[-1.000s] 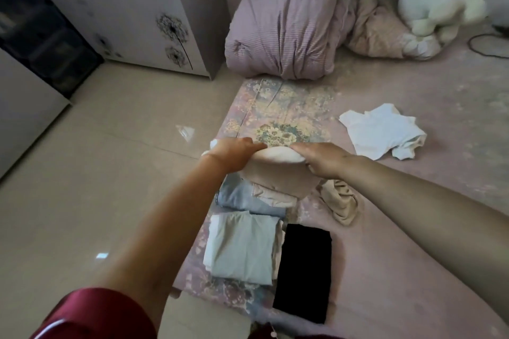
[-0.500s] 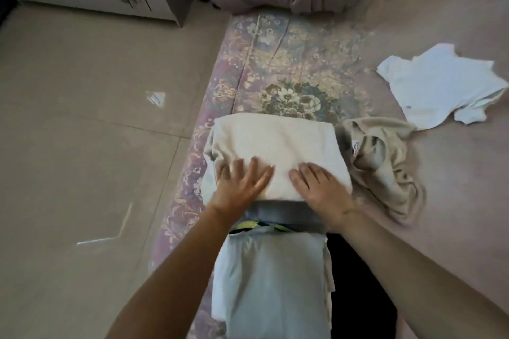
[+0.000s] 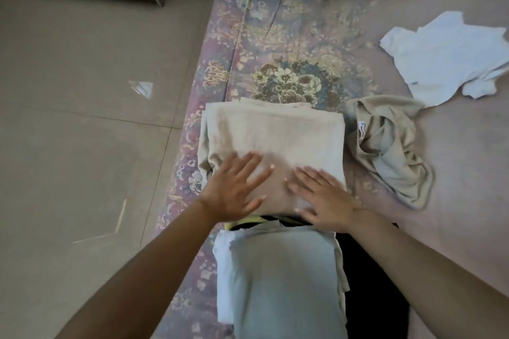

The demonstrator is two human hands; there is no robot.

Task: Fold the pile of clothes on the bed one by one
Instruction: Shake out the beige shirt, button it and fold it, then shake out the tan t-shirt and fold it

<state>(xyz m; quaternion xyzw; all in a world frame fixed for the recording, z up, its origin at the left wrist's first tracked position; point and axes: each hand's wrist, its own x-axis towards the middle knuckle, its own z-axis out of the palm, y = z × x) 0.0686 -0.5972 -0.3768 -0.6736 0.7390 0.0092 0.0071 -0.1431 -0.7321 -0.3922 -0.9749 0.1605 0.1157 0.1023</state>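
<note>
Both hands, left [image 3: 234, 187] and right [image 3: 323, 195], lay flat with fingers spread on the folded beige garment [image 3: 272, 140] at the bed's [image 3: 454, 173] edge; their motion blurred the fingertips, and the garment hid the stack beneath.

The single head-worn camera looks steeply down from close above the folded beige garment [image 3: 272, 135], with the bed [image 3: 454, 162] filling its right side.

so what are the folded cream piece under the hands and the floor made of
Cream piece: looks like soft matte woven or knit cloth, perhaps cotton; it folds in thick layers and dents under the left hand and right hand. Floor: likely glazed tile; smooth beige with grout lines and bright reflections.
</note>
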